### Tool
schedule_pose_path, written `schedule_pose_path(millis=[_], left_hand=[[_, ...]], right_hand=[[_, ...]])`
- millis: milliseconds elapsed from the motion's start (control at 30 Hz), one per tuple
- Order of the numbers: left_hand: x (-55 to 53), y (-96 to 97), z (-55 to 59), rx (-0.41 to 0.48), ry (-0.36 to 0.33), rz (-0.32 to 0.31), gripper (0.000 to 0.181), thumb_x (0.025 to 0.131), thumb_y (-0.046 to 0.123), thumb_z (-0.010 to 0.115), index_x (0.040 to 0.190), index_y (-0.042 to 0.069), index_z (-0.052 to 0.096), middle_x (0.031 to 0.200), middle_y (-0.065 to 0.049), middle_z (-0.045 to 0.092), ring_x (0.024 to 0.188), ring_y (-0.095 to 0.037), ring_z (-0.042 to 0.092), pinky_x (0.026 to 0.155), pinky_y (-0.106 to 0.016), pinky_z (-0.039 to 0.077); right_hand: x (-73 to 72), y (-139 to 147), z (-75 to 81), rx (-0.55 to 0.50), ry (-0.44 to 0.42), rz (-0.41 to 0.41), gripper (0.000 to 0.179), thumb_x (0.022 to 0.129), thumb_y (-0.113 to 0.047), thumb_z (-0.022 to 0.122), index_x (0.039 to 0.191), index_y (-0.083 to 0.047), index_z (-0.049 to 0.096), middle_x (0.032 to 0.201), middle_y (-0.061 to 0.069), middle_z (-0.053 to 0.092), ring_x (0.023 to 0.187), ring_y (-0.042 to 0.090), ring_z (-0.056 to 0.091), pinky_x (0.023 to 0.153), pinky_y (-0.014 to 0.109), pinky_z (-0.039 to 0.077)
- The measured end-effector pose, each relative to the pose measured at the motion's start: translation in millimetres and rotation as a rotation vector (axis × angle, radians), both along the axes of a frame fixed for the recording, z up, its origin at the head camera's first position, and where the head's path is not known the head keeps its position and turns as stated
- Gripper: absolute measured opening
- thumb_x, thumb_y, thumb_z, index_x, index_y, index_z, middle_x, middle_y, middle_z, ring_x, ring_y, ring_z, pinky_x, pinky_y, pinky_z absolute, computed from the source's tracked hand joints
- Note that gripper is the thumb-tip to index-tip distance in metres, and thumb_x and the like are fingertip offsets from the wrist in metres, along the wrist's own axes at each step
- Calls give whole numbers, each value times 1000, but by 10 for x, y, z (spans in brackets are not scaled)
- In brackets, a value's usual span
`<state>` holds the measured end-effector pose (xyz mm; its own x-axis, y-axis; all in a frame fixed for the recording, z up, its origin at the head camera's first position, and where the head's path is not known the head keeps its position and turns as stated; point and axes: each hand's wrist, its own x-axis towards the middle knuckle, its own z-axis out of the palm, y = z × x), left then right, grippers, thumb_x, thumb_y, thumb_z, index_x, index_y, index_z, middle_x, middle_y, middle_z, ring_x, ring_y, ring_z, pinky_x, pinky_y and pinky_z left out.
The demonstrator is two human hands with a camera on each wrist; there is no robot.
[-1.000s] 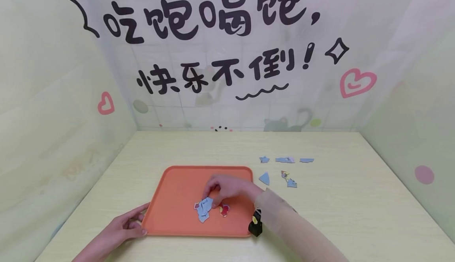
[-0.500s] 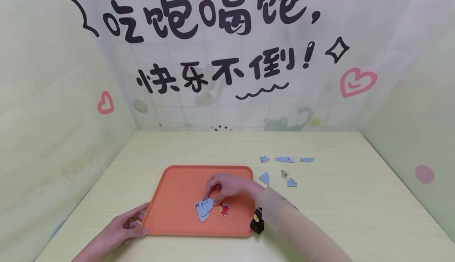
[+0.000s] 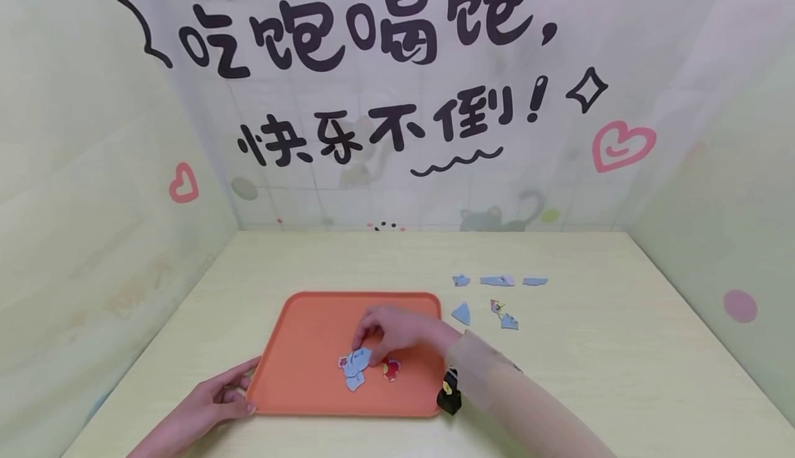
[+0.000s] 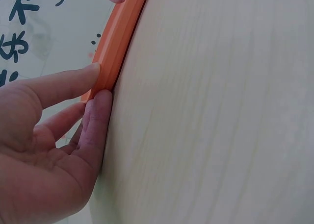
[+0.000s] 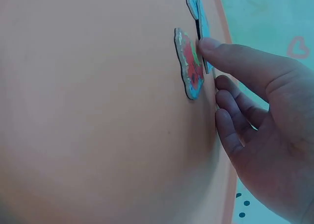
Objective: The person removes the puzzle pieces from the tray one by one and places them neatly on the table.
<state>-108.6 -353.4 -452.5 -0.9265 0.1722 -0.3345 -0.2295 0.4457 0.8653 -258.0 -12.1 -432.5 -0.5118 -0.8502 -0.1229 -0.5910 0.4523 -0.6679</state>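
On the bench [image 3: 590,382] sits an orange tray [image 3: 298,347]. The left hand [image 3: 211,397] grips its edge; the right hand [image 3: 400,327], much nearer the pieces, pinches a blue piece [image 3: 361,358] on it. Just beside its thumb lies a red piece [image 3: 391,370].

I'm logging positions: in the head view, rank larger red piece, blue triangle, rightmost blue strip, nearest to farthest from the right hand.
1. Larger red piece, on tray
2. Blue triangle, right of tray
3. Rightmost blue strip, farther right

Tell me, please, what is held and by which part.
The left hand holds the orange tray by its near left corner; the right hand pinches a blue puzzle piece by its edge.
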Motion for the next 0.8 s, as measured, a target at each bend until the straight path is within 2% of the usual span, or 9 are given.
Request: schedule_pose_path(millis=[167,367,467,667,800], left_hand=[[-7,10,6,-8,-10,15,87,91,19,71,155,-4,18,113,-5,53,89,-5,54,76,-22,52],[-2,25,20,-16,-7,17,87,90,20,72,155,-4,19,113,-7,53,88,-5,55,75,-22,52],[6,30,26,-15,-4,15,86,90,19,71,155,-4,19,113,-7,53,88,-5,55,75,-22,52],[11,39,36,-32,-1,33,85,90,18,71,155,-4,20,114,-8,52,88,-4,54,74,-22,51],[13,42,33,-44,-9,48,86,90,19,72,155,-3,20,114,-7,52,88,-5,54,74,-22,51]], right_hand=[[10,-15,9,-9,-3,6,18,84,-16,79,101,-20,73,109,-7,59,100,5,52,90,16,45],[22,-20,32,-6,44,38,5,89,-16,74,94,-17,74,103,-7,58,94,4,52,82,14,47],[28,-15,47,14,60,58,10,89,-20,74,99,-19,74,103,-7,58,95,5,52,81,13,46],[52,6,81,87,63,61,28,77,-24,86,101,-25,72,107,-10,55,101,4,50,85,14,44],[67,9,82,128,107,96,32,76,-26,86,103,-29,70,112,-11,53,105,3,48,88,15,43]])
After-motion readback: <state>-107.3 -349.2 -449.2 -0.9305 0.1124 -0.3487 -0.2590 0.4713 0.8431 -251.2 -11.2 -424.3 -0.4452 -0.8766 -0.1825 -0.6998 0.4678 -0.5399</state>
